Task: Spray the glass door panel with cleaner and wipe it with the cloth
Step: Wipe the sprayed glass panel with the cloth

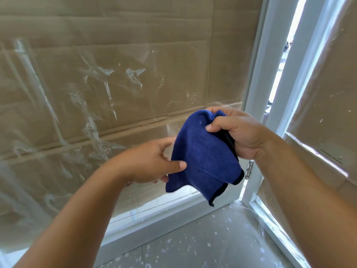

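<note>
A dark blue cloth (pixel 202 157) hangs in front of me, bunched at its top. My right hand (pixel 237 132) grips that bunched top, fingers and thumb curled round it. My left hand (pixel 152 161) pinches the cloth's left edge between thumb and fingers. Behind both hands stands the glass door panel (pixel 96 93), backed with brown cardboard and marked with wet white streaks and smears. No spray bottle is in view.
A white door frame (pixel 257 74) runs up the right of the panel, with a hinge (pixel 249 169) low down. A second glass door (pixel 324 93) stands open at the right. The grey tiled floor (pixel 202 242) below is speckled with white droplets.
</note>
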Demonstrator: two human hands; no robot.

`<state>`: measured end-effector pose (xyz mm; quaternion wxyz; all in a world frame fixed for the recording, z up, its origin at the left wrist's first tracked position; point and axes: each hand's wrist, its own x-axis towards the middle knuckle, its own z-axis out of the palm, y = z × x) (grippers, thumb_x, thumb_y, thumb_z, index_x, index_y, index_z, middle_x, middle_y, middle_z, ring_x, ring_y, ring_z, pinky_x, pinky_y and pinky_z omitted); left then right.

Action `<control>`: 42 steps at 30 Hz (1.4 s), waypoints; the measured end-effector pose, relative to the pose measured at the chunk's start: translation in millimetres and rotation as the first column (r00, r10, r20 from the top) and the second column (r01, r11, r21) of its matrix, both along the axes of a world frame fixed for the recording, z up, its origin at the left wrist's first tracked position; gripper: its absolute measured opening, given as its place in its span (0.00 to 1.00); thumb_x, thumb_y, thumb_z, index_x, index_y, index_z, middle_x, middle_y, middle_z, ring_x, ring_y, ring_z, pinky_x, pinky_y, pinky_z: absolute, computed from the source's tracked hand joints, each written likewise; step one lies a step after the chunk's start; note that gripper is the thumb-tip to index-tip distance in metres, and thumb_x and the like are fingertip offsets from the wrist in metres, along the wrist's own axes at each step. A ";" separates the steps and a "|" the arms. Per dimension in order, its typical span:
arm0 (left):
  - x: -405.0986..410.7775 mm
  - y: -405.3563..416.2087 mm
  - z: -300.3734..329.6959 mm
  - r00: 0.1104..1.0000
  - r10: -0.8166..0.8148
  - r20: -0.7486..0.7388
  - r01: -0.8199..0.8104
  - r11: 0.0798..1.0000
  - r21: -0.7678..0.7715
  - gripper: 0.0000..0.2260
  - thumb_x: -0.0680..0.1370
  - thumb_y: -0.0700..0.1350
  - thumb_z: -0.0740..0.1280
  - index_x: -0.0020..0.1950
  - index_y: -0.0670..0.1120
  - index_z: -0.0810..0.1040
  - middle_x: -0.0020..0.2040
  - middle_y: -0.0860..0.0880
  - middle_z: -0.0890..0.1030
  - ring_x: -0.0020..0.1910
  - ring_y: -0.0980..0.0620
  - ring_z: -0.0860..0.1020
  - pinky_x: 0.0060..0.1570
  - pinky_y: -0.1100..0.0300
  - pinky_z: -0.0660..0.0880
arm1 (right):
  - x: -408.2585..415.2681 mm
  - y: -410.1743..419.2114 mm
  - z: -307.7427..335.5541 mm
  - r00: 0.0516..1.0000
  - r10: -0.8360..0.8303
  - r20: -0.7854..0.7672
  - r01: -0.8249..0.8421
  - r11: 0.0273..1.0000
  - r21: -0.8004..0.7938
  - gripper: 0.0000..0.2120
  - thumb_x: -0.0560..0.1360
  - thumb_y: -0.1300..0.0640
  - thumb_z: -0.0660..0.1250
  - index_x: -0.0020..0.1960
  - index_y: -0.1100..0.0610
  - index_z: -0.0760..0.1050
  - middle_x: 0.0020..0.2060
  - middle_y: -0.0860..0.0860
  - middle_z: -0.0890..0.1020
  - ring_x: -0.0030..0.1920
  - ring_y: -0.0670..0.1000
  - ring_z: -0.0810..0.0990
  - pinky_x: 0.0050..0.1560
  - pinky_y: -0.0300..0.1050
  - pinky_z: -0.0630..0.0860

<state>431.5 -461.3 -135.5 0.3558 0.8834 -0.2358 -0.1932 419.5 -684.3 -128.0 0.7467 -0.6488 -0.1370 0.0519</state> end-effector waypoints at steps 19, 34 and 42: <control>-0.3 -3.0 20.1 0.995 0.065 0.070 -0.013 0.820 -0.573 0.08 0.81 0.41 0.62 0.46 0.42 0.80 0.40 0.47 0.82 0.38 0.56 0.77 0.40 0.67 0.74 | 29.5 -16.9 -39.2 0.914 -0.400 -0.069 0.369 0.889 -0.270 0.12 0.76 0.60 0.74 0.59 0.55 0.79 0.48 0.54 0.82 0.48 0.51 0.81 0.48 0.45 0.78; 3.0 -5.6 29.3 0.904 0.351 -0.242 -0.401 0.504 -0.765 0.08 0.82 0.42 0.64 0.44 0.44 0.78 0.38 0.47 0.83 0.37 0.52 0.80 0.39 0.59 0.78 | -4.4 2.5 -7.0 0.999 -0.051 -0.011 0.023 0.636 -0.772 0.25 0.68 0.32 0.66 0.50 0.50 0.85 0.44 0.48 0.88 0.40 0.48 0.85 0.40 0.42 0.78; -0.5 -5.8 34.9 0.908 0.256 -0.333 -0.409 0.363 -0.837 0.08 0.83 0.39 0.60 0.47 0.41 0.77 0.39 0.45 0.83 0.36 0.52 0.82 0.35 0.60 0.80 | 12.7 18.1 -26.0 0.982 -0.140 -0.127 0.124 0.984 -0.128 0.29 0.68 0.44 0.73 0.66 0.53 0.78 0.54 0.49 0.84 0.55 0.51 0.81 0.61 0.53 0.74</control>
